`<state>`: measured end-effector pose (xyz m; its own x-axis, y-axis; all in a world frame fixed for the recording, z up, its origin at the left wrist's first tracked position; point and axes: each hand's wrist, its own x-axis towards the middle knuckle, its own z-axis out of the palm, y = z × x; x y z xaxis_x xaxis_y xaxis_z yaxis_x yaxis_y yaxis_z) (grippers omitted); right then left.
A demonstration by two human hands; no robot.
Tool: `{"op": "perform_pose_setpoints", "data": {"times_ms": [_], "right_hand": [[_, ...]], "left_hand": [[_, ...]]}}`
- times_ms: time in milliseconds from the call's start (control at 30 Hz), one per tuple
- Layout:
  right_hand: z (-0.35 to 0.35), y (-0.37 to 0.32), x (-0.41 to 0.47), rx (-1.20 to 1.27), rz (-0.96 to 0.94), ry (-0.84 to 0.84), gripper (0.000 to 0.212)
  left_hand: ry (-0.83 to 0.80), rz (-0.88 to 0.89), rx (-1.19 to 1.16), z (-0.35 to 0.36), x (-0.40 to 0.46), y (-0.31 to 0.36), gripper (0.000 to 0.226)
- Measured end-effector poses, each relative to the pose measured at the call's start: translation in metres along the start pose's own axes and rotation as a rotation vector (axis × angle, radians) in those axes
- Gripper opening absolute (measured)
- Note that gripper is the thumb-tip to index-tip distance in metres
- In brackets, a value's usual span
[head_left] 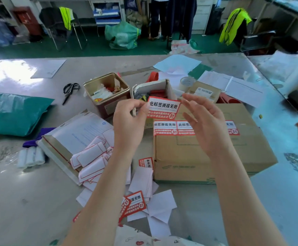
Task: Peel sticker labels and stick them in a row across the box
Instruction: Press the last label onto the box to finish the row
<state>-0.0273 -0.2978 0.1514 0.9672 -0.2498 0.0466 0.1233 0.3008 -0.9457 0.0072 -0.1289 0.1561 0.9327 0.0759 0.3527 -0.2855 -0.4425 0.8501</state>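
Observation:
A brown cardboard box (206, 153) lies on the table in front of me. Red-and-white sticker labels (173, 127) run in a row across its top; my right hand hides the middle of the row, and one more shows at the right (232, 127). My left hand (128, 119) pinches the left edge of a red-and-white label (163, 108), held in the air above the box's far left corner. My right hand (203, 121) hovers just right of that label, fingers spread, touching nothing. Loose labels (134, 203) lie near my left forearm.
White backing papers (93, 158) are piled on a padded envelope left of the box. An open gold tin (107, 93), a small white box (151, 89), scissors (70, 91), a tape roll (187, 82) and a green mailer bag (15, 114) lie beyond.

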Motion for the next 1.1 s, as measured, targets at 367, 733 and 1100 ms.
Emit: {"op": "perform_pose_setpoints", "data": {"times_ms": [367, 733, 1100], "right_hand": [[-0.080, -0.027, -0.015, -0.099, 0.005, 0.119, 0.026], [-0.145, -0.046, -0.013, -0.260, -0.027, 0.255, 0.016], [-0.195, -0.029, 0.009, -0.751, -0.200, 0.386, 0.023]], "left_hand": [[-0.217, -0.581, -0.622, 0.082, -0.032, 0.053, 0.020], [-0.195, -0.503, -0.522, 0.156, -0.054, 0.078, 0.026], [-0.123, -0.437, -0.371, 0.210, -0.061, 0.083, 0.016]]}}
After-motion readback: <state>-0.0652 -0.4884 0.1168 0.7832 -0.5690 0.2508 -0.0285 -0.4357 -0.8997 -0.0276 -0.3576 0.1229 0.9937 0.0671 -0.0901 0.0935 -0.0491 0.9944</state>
